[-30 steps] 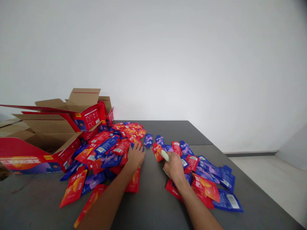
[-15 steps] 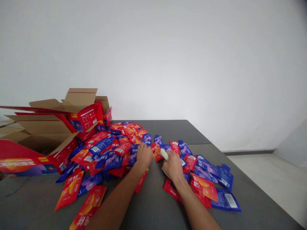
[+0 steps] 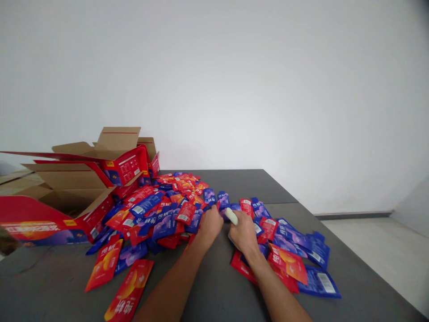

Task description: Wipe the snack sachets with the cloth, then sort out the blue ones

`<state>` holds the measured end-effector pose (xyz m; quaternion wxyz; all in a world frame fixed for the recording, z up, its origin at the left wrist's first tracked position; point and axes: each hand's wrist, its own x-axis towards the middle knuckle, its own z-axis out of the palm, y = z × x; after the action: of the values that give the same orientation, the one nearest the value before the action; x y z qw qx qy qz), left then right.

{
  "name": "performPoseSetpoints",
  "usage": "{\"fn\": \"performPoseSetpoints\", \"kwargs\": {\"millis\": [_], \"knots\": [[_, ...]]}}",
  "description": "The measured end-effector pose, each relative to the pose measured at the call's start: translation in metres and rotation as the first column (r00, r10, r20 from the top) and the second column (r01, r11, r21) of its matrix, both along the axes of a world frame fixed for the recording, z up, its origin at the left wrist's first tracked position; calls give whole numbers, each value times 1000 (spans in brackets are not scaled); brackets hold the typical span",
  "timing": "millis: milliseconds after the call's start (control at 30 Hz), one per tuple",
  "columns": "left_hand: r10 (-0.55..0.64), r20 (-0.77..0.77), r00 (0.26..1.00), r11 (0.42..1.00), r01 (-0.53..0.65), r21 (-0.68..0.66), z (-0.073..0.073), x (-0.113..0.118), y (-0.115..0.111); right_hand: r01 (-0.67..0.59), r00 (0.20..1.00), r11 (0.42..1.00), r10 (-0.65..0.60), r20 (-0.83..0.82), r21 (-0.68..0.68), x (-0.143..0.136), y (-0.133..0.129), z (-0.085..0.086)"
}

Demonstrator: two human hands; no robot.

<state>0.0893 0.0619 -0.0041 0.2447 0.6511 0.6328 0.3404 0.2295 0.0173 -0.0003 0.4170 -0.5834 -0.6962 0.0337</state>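
My left hand [image 3: 212, 226] reaches to the middle of the table, its fingers closed at a red packet's edge [image 3: 218, 205]; its exact hold is hidden. Just right of it, my right hand [image 3: 243, 230] is wrapped round a pale, whitish rod-like object [image 3: 232, 216], whose rounded end sticks out toward the left. Under that hand a light edge shows, too hidden to name. Blue packets [image 3: 223, 198] lie just beyond both hands. To the right is a spread of red and blue packets [image 3: 288, 263].
A large heap of red and blue packets [image 3: 165, 222] covers the table's left middle. Open red cardboard boxes [image 3: 80, 223] stand at the left, more behind. The dark grey table [image 3: 214, 286] runs back to a white wall.
My left hand has moved right, nearer my right hand, and the red packet between the hands is now mostly covered. The whole view has shifted slightly. My right hand still grips the pale object.
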Motion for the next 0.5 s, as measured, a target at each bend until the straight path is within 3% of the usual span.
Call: {"fn": "performPoseSetpoints", "kwargs": {"millis": [100, 200, 267, 367, 400, 500], "knots": [[-26, 236, 971, 1000, 27, -1, 1, -19, -9, -66, 997, 997, 68, -40, 40, -7, 0, 0], [-47, 443, 896, 998, 60, -15, 0, -31, -24, -198, 978, 976, 203, -52, 95, -18, -7, 2], [-62, 640, 766, 993, 111, -37, -1, -36, -34, -337, 940, 936, 341, -23, 98, -27, -14, 4], [-57, 895, 441, 973, 227, -49, 0, -41, -44, -476, 880, 878, 475, 20, 59, -38, -24, 5], [-63, 927, 370, 965, 259, -38, 1, -42, -47, -479, 878, 876, 478, 23, 53, -39, -25, 5], [-143, 932, 332, 946, 324, 30, 5, -44, -53, -401, 916, 912, 402, 11, 86, -36, -22, 3]]}}
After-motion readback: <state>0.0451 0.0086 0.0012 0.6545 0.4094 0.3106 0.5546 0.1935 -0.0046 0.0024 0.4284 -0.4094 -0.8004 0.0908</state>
